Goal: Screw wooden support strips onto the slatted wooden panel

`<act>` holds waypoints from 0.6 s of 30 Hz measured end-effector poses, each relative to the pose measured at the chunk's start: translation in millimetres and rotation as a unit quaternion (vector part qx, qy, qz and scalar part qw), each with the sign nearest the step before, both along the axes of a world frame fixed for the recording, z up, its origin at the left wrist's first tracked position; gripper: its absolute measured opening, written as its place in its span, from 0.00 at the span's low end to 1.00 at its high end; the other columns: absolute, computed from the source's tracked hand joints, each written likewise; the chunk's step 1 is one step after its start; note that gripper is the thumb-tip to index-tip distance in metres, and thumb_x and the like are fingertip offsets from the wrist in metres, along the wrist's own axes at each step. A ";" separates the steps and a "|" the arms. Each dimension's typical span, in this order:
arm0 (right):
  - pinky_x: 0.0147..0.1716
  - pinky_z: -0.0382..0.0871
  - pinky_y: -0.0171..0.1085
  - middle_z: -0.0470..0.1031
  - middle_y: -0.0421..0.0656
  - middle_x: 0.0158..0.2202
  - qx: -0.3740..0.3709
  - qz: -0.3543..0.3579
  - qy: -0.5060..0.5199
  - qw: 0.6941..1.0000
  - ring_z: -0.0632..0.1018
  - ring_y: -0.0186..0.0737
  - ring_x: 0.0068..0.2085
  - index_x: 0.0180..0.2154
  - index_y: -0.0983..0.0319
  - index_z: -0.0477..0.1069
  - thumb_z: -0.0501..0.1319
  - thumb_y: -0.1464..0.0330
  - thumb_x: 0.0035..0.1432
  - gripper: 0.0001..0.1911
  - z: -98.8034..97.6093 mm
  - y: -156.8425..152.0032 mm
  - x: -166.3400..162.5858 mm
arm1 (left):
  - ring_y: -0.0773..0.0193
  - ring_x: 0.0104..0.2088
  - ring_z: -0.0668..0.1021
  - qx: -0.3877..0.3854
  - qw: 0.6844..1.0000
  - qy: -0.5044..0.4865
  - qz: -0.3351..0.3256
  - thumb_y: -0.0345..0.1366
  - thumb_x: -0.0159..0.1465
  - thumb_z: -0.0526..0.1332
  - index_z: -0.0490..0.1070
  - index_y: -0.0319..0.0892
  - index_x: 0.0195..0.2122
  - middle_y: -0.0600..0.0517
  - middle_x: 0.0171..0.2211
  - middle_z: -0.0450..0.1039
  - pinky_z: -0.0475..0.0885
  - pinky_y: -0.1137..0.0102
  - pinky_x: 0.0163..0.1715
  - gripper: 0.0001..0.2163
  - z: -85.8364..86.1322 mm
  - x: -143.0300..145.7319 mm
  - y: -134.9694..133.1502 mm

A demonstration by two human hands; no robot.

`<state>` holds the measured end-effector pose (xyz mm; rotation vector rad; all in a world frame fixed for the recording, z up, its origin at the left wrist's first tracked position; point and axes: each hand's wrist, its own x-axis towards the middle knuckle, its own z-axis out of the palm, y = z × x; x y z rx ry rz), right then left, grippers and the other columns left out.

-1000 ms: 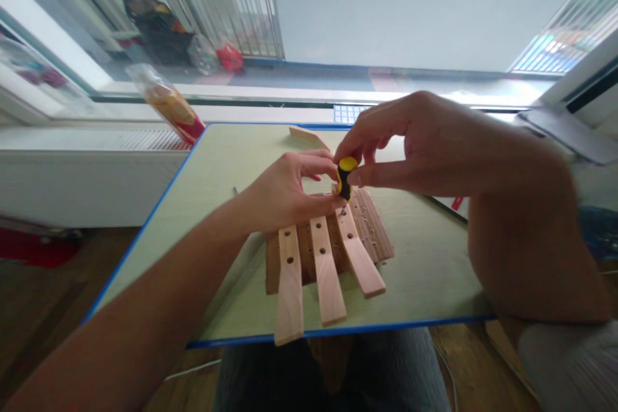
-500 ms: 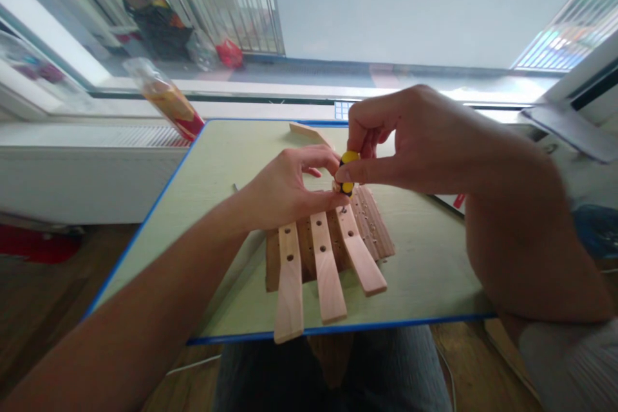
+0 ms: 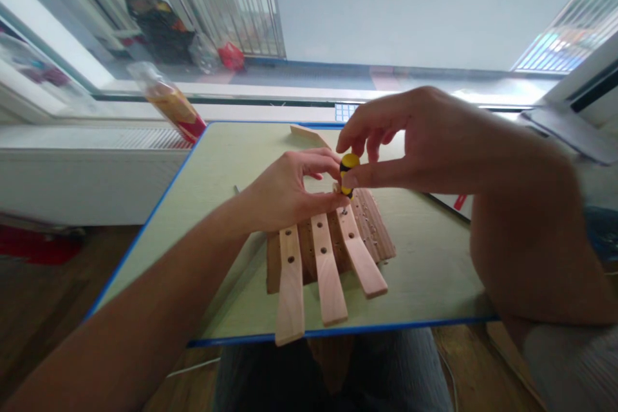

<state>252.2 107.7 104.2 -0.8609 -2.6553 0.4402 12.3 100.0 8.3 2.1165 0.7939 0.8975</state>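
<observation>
A short yellow and black screwdriver (image 3: pixel 347 174) stands upright on the rightmost of three pale wooden slats (image 3: pixel 360 252). My right hand (image 3: pixel 420 141) pinches its handle between thumb and fingertips. The slats (image 3: pixel 324 265) lie fanned over a darker perforated wooden board (image 3: pixel 374 226). My left hand (image 3: pixel 284 193) rests on the far ends of the slats, fingers curled and pressed down beside the screwdriver tip.
The green table (image 3: pixel 217 167) has a blue edge, and the slats overhang its near edge. A loose wooden piece (image 3: pixel 309 135) lies at the far side. A plastic bottle (image 3: pixel 167 103) leans at the far left corner. A white sill and window run behind.
My right fingers have shifted their grip on the screwdriver handle, opening out from a tighter curl. The slats and my left hand stay put.
</observation>
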 end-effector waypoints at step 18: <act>0.29 0.67 0.45 0.82 0.39 0.32 0.008 -0.028 0.000 1.000 0.77 0.40 0.31 0.35 0.55 0.80 0.70 0.60 0.63 0.07 -0.6 -2.6 -2.9 | 0.52 0.51 0.83 -0.027 0.999 0.019 0.021 0.42 0.63 0.76 0.83 0.43 0.45 0.46 0.52 0.85 0.76 0.57 0.54 0.13 -3.8 -1.8 0.0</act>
